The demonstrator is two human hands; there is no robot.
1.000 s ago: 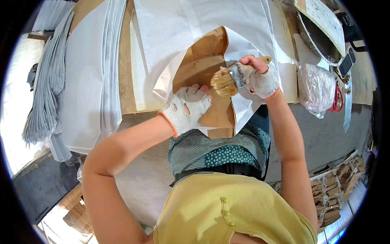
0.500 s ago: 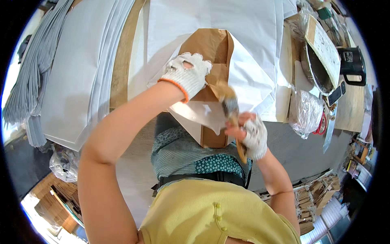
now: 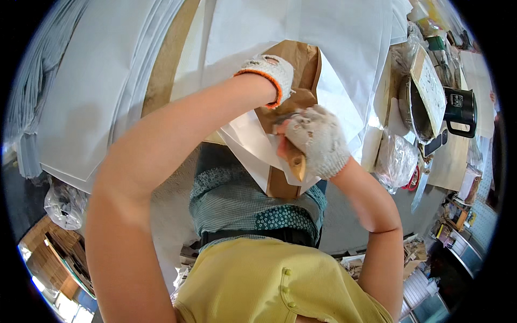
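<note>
A white paper bag point(image 3: 344, 102) with a brown paper lining point(image 3: 301, 56) lies unfolded in front of me, its near end hanging over the table edge. My right hand point(image 3: 318, 140), in a worn white knit glove, is closed round a paste brush point(image 3: 296, 161) above the brown part. The rounded wooden handle end shows below the fist; the bristles are hidden. My left hand point(image 3: 272, 72), in a white glove with an orange cuff, rests on the far left of the brown paper. Its fingers are out of sight.
White paper sheets point(image 3: 97, 81) lie stacked at the left. On the right stand a pan point(image 3: 404, 105) with a board point(image 3: 431, 89) across it, a black mug point(image 3: 462, 110), a phone point(image 3: 435, 143), a clear plastic bag point(image 3: 397, 159) and red-handled scissors point(image 3: 413, 177).
My right hand has swung left and away from me with the brush, over the brown paper. My left hand has moved slightly farther away and to the right.
</note>
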